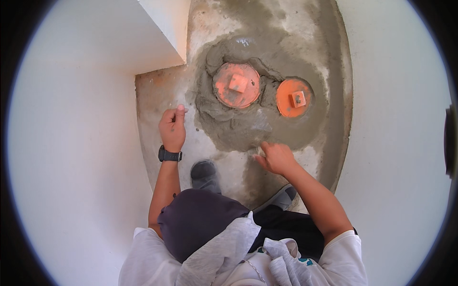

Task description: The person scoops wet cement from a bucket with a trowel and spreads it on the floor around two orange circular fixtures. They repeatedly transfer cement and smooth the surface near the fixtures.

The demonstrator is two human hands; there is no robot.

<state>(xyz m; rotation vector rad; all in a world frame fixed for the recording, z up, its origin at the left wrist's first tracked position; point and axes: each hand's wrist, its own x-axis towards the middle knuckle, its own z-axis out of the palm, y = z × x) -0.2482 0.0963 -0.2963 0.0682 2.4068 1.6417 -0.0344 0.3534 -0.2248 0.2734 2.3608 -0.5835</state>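
Observation:
My left hand [172, 129], with a black watch [170, 154] on its wrist, hovers curled into a loose fist beside the mortar, and nothing shows in it. My right hand [276, 158] is at the near edge of the damp grey mortar [281, 131], fingers bent together. Something small and pale may be between its fingertips, too blurred to name. Two round orange caps with square knobs sit in the mortar. The left cap [223, 90] is paler and smeared, with rough mortar heaped round it. The right cap [285, 104] is brighter, and smoother mortar surrounds it.
White walls stand close on the left [81, 143] and right [396, 143]. A white wall corner [162, 52] juts in at the upper left. My grey shoes [205, 175] are on the stained concrete floor [229, 167], just short of the mortar.

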